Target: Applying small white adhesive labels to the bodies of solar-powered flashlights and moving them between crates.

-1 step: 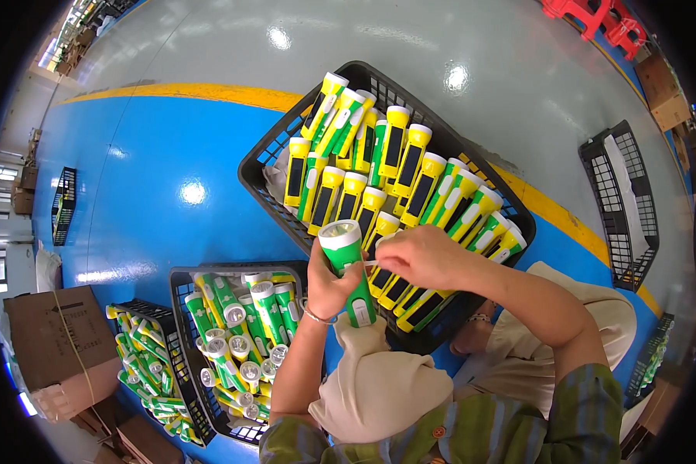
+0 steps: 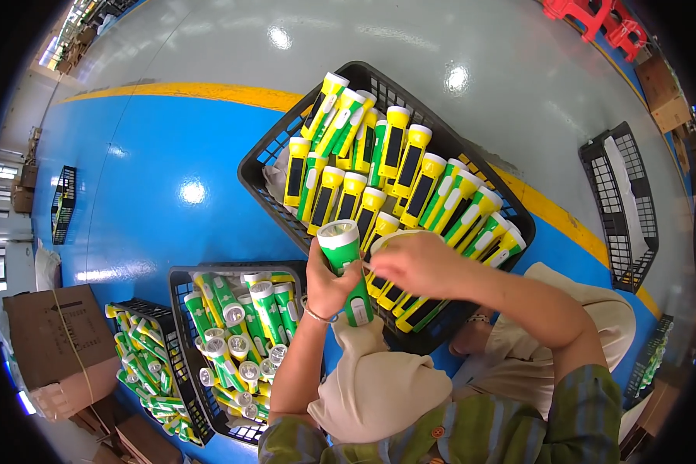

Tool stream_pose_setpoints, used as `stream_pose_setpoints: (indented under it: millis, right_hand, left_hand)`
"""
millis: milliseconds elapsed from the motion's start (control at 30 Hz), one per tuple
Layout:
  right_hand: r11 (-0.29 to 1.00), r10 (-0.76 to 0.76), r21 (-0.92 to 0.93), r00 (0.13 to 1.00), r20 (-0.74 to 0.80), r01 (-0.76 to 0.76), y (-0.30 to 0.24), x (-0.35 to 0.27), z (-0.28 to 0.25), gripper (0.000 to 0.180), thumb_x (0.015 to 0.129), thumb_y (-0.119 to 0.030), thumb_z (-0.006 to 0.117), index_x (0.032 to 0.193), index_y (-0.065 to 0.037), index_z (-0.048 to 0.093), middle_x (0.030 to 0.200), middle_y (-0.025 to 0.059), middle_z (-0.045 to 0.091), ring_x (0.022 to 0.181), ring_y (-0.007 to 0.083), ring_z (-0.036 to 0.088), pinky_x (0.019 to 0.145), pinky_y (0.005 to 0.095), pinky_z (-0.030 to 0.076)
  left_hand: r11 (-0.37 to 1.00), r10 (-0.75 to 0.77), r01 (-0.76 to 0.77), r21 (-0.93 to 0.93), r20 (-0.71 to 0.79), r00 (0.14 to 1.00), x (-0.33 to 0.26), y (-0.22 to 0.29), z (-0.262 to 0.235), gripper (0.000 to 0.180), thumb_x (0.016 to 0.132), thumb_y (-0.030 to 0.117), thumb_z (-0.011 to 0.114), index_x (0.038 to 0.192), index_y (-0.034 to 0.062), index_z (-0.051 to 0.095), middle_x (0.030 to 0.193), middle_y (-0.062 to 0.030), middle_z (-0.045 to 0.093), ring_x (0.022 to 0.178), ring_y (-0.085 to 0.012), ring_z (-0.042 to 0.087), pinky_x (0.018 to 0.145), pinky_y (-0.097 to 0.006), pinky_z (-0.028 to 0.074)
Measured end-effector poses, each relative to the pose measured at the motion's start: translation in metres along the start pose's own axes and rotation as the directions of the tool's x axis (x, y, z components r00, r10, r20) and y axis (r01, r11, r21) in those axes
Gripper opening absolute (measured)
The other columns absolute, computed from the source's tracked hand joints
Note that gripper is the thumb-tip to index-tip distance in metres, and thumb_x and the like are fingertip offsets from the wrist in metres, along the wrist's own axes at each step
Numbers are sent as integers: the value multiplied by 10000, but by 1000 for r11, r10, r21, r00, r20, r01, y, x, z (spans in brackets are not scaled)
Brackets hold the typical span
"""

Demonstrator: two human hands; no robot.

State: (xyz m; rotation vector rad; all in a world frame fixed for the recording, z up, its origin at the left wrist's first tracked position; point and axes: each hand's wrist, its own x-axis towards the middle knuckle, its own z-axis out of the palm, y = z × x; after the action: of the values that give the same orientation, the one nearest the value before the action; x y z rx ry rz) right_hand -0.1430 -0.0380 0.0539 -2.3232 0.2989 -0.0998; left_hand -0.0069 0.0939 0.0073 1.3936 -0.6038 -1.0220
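Observation:
My left hand [image 2: 332,284] is wrapped round a green flashlight [image 2: 339,246] with a white-rimmed clear lens, which points up and away from me. The thumb lies across its side. Close by on the right, the pinched fingers of my right hand [image 2: 414,264] have their tips just beside the left thumb and the flashlight's body. Something small and pale shows at those fingertips, too small to name. Behind both hands stands a black plastic crate [image 2: 441,114] of yellow and green flashlights [image 2: 424,183], several with dark panels on their sides.
At the lower left another black crate [image 2: 179,280] holds green and yellow flashlights, many lens up. Beside it are a third filled crate [image 2: 135,304] and a cardboard box [image 2: 66,340]. Another crate [image 2: 617,209] stands at the right. Red stools [image 2: 595,19] are at the far right.
My right hand has shifted slightly right and turned a little, uncovering a pale curved edge behind it. My left hand and the flashlight have barely moved.

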Motion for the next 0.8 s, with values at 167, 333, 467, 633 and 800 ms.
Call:
stream_pose_setpoints:
  millis: [167, 333, 467, 633, 800]
  right_hand:
    - [947, -308, -57, 945, 108, 315, -25, -12, 35, 83, 763, -190, 538, 776, -108, 535, 655, 132, 522, 581, 306, 594, 478, 415, 460]
    - [988, -125, -96, 991, -47, 120, 15, -23, 32, 60, 748, -169, 548, 773, -115, 546, 671, 130, 511, 621, 323, 596, 470, 433, 450]
    - [995, -24, -100, 991, -129, 11, 46, -12, 2, 42, 761, -146, 556, 763, -104, 550, 689, 138, 543, 636, 329, 585, 534, 432, 459]
    - [990, 8, -128, 927, -376, -61, 84, -13, -58, 66, 813, -139, 600, 823, -78, 577, 748, 108, 577, 674, 303, 573, 589, 395, 454]
    - [986, 28, -139, 907, -421, -95, 73, -17, -104, 72, 824, -113, 579, 852, -47, 577, 738, 130, 577, 661, 312, 564, 580, 374, 449]
  left_hand:
    - [993, -100, 113, 16, -366, 925, -6, -15, -33, 325, 723, 22, 662, 993, -18, 487, 801, -82, 587, 649, -155, 590, 549, -270, 494]
    - [832, 95, 319, 453, -684, 723, -103, -18, -172, 507, 703, 59, 621, 1169, 9, 428, 885, -96, 579, 719, -190, 576, 623, -302, 500]
    - [137, 137, 752, 645, -764, 630, -177, -33, -227, 714, 657, 173, 675, 1271, 6, 350, 1122, -194, 483, 974, -358, 494, 865, -444, 418]
    - [116, 498, 163, 980, -199, 844, -59, -3, -94, 670, 709, 97, 695, 1282, -24, 368, 1245, -202, 424, 1186, -371, 362, 1000, -446, 287]
    - [832, 120, -264, 488, 307, 944, 81, -68, 77, 554, 736, 197, 738, 1177, -19, 481, 1072, -170, 568, 960, -273, 577, 819, -347, 462]
